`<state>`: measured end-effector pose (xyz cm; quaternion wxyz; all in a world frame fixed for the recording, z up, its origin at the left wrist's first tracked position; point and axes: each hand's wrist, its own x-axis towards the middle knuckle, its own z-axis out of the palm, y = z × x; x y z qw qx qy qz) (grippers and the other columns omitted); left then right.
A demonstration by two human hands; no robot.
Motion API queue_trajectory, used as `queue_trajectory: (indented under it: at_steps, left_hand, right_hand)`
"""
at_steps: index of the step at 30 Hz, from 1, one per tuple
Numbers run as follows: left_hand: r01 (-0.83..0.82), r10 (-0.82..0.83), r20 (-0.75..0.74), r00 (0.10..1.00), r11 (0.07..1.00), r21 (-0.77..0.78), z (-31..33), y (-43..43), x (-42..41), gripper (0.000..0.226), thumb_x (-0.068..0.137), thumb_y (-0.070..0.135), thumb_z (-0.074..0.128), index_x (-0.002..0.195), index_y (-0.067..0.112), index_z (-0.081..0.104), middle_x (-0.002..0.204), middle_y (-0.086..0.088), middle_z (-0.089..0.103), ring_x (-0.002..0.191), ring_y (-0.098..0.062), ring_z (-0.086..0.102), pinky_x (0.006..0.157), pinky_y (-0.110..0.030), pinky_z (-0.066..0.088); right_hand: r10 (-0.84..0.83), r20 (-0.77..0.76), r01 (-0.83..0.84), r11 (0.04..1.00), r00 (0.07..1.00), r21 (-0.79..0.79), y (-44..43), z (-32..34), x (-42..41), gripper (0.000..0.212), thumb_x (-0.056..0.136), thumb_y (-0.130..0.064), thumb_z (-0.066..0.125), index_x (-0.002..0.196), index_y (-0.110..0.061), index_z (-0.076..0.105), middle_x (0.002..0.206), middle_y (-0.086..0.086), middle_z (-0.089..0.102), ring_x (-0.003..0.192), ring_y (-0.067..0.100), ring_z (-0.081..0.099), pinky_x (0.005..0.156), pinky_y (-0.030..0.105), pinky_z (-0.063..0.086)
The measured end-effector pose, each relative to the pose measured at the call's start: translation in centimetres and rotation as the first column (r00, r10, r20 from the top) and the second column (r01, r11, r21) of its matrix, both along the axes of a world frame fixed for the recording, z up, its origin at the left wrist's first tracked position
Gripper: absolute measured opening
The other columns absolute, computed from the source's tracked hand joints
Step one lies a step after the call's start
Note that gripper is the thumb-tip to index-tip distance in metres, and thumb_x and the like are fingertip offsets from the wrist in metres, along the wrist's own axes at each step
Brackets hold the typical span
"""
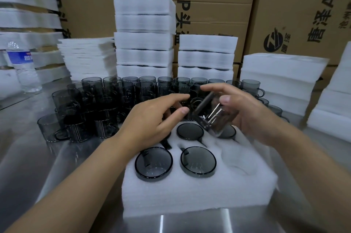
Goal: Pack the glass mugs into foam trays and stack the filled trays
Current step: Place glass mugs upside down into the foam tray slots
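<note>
Ok so here's where this could get sketchy. The right hand [245, 114] has a smoky glass mug [212, 116] wrapped in its fingers and thumb, tipped over at a steep angle and hanging in the air above the back of the foam tray [190, 194]. The left hand [152, 120] is loose, with its fingers stretched out toward the mug's handle side. It isn't gripping anything, and I honestly can't tell if the fingertips touch the glass.

Biggest risk imo: right under the grip there's a seated mug [227, 133], and another one [190, 131] sits just beside that on the left-hand side. If the held mug comes down tilted like that, it's glass on glass and you get a chipped rim.

The only free pocket [240, 166] I can see is below the grip and nearer the person, so the mug needs to come back toward the body and go upright first. It'll probably also need its handle lined up with the slot, or it'll sit crooked and proud of the foam, and then the next tray stacked on top would press on it.

Also, the loose mugs [106, 99] are crowded just beyond both hands, so a careless swing of either wrist could knock a few over.
</note>
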<state>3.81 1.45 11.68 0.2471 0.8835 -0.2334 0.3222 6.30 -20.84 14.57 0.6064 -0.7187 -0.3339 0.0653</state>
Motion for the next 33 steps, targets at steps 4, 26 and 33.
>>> queue_trajectory:
  at_steps: [4, 26, 33]
  left_hand:
    - [0.001, -0.001, -0.033, 0.999, 1.0, -0.018, 0.0, 0.0, 0.1, 0.048, 0.087, 0.059, 0.034, 0.123, 0.038, 0.058, 0.086, 0.03, 0.06, 0.078, 0.003, 0.058, 0.066, -0.011, 0.041]
    - [-0.012, 0.013, -0.056, 0.998, 0.999, 0.031, 0.1, -0.3, 0.0, 0.058, 0.088, 0.056, 0.029, 0.083, 0.018, 0.073, 0.075, 0.005, 0.069, 0.07, -0.012, 0.062, 0.063, -0.039, 0.049]
    - [-0.015, 0.017, -0.07, 0.997, 0.999, 0.04, 0.2, -0.3, -0.2, 0.063, 0.087, 0.058, 0.027, 0.081, 0.015, 0.073, 0.074, 0.003, 0.069, 0.07, -0.015, 0.062, 0.063, -0.039, 0.049]
  right_hand:
    - [0.145, -0.09, -0.143, 0.989, 0.985, 0.021, -1.7, 0.8, 0.7, 0.029, 0.069, -0.036, 0.057, 0.092, -0.025, 0.07, 0.084, 0.004, 0.067, 0.068, 0.017, 0.067, 0.057, 0.027, 0.054]
    - [0.303, -0.097, -0.308, 0.798, 0.948, -0.518, -4.2, 1.4, 0.1, 0.046, 0.051, -0.031, 0.084, 0.089, -0.021, 0.06, 0.077, -0.013, 0.046, 0.067, 0.005, 0.044, 0.056, 0.015, 0.04]
    - [0.18, 0.036, -0.145, 0.883, 0.983, -0.446, -3.8, 1.7, 0.0, 0.063, 0.057, -0.077, 0.068, 0.094, -0.026, 0.065, 0.073, -0.015, 0.053, 0.067, 0.004, 0.046, 0.063, 0.018, 0.041]
